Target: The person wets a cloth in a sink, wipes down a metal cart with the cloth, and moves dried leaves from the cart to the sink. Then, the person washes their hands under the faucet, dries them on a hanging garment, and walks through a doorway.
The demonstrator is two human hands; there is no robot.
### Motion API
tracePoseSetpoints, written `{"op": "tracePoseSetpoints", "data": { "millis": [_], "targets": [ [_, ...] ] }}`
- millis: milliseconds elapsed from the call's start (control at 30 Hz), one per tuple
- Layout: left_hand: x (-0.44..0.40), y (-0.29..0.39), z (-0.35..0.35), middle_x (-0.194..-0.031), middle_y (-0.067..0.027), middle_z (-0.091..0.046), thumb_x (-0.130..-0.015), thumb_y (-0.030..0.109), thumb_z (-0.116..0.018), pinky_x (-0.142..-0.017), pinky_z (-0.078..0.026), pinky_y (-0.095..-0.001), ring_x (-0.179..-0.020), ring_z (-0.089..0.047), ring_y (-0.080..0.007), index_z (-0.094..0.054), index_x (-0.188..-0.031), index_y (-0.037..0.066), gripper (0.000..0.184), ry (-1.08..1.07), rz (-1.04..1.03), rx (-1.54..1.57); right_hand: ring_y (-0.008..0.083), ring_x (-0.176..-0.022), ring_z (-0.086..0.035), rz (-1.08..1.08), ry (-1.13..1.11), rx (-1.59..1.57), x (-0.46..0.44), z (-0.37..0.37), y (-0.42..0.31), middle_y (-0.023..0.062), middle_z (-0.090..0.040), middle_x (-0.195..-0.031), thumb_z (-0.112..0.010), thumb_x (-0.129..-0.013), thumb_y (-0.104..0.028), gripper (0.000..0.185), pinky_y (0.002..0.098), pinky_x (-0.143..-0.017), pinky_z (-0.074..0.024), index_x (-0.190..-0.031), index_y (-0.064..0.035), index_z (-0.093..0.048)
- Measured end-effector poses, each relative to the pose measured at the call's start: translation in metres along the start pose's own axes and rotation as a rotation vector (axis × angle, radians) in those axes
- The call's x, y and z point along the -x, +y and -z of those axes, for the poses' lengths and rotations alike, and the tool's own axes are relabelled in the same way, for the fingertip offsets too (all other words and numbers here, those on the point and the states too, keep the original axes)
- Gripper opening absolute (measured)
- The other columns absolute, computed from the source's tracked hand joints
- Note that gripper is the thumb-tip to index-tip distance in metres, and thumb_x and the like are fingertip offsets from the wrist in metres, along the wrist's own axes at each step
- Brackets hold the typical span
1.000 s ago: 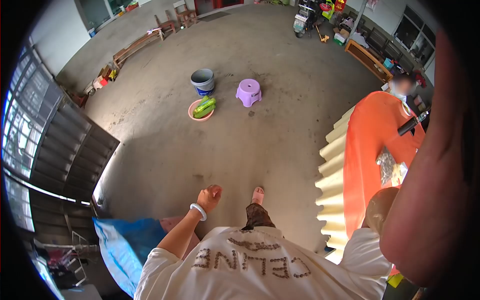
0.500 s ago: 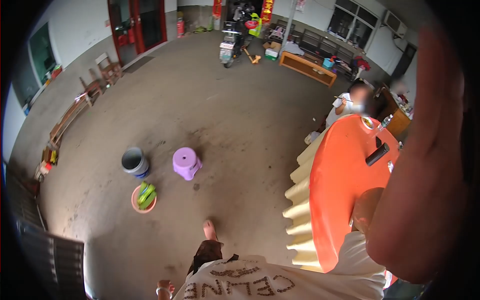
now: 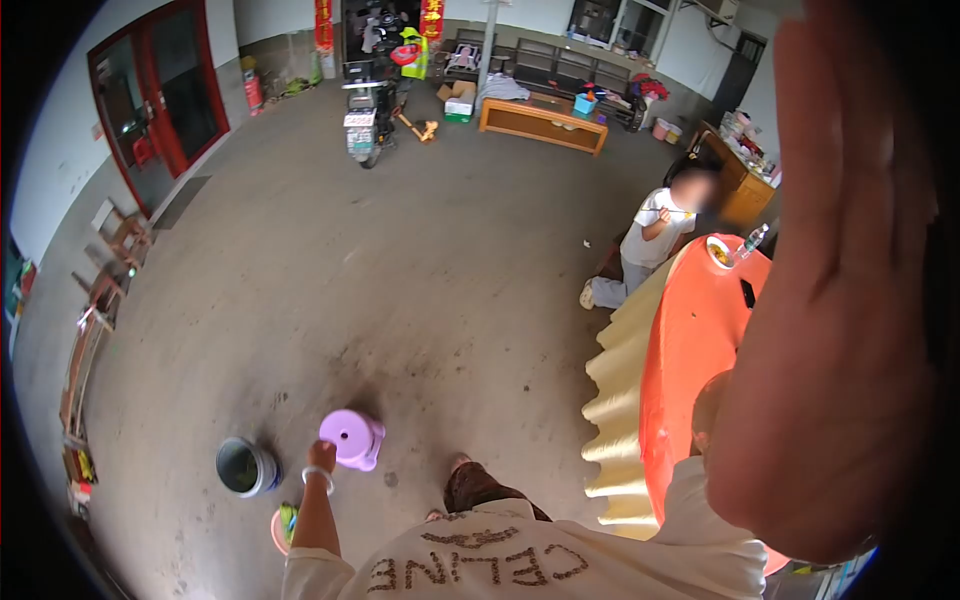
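Observation:
My right hand (image 3: pixel 840 320) is raised close to the camera on the right, its fingers stretched out and nothing seen in it. It covers much of the orange-red tabletop (image 3: pixel 685 320). My left hand (image 3: pixel 321 456), below a white wrist bracelet (image 3: pixel 318 476), reaches forward and overlaps the left edge of the purple plastic stool (image 3: pixel 352 436) in view. Its fingers are too small and turned away to read; whether it touches the stool I cannot tell. A grey bucket (image 3: pixel 240 467) stands left of the stool. My forearm partly hides a pink basin (image 3: pixel 278 533) with green items in it.
A person (image 3: pixel 655 225) sits at the table's far end, by a bowl (image 3: pixel 719 252) and a bottle (image 3: pixel 752 240). Pale yellow cloth (image 3: pixel 620 400) skirts the table. Farther back stand a scooter (image 3: pixel 366 120) and a wooden bench (image 3: pixel 545 126). Chairs (image 3: pixel 122 238) line the left wall.
My left hand has swung forward from the bottom edge to beside the stool in view. The view has shifted; the stool and bucket appear lower. My right hand stays raised.

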State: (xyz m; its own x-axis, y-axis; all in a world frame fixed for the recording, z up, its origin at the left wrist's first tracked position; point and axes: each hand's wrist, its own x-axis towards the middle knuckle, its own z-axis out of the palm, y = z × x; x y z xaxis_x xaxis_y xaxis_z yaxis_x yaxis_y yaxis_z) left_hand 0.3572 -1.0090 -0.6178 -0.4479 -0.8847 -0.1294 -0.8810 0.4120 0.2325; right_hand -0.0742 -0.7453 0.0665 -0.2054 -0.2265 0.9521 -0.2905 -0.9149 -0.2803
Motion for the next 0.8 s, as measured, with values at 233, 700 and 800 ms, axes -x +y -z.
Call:
{"op": "tracePoseSetpoints", "data": {
  "millis": [233, 700, 800],
  "targets": [
    [-0.26, 0.126, 0.101, -0.088, -0.015, -0.069, -0.086, 0.026, -0.058, -0.074, -0.051, -0.0406, -0.083, -0.066, -0.0295, -0.067, -0.096, 0.006, 0.024, 0.006, 0.069, 0.41, 0.0386, -0.14, -0.024, 0.012, 0.033, 0.01, -0.048, 0.064, 0.21, 0.027, -0.025, -0.148, -0.043, -0.098, -0.028, 0.058, 0.051, -0.116, -0.0155, -0.141, 0.0082, -0.027],
    [-0.446, -0.003, 0.059, -0.083, -0.0162, -0.068, -0.087, 0.019, -0.056, -0.056, -0.054, -0.043, -0.065, -0.065, -0.0294, -0.062, -0.096, 0.002, 0.02, -0.519, 0.992, 0.727, 0.0384, -0.139, -0.026, 0.0, -0.004, 0.017, -0.19, 0.157, 0.615, 0.0266, -0.027, -0.147, -0.044, -0.097, -0.027, 0.057, 0.0511, -0.116, -0.017, -0.14, 0.0078, -0.029],
    [-0.555, 0.018, 0.09, -0.081, -0.0152, -0.068, -0.088, 0.019, -0.053, -0.053, -0.053, -0.0427, -0.061, -0.064, -0.0281, -0.062, -0.095, 0.002, 0.021, -0.43, 1.107, 0.742, 0.0383, -0.139, -0.026, 0.003, -0.004, 0.031, -0.215, 0.17, 0.703, 0.0265, -0.028, -0.147, -0.044, -0.097, -0.027, 0.057, 0.0511, -0.116, -0.0173, -0.14, 0.0078, -0.029]
  ]
}}
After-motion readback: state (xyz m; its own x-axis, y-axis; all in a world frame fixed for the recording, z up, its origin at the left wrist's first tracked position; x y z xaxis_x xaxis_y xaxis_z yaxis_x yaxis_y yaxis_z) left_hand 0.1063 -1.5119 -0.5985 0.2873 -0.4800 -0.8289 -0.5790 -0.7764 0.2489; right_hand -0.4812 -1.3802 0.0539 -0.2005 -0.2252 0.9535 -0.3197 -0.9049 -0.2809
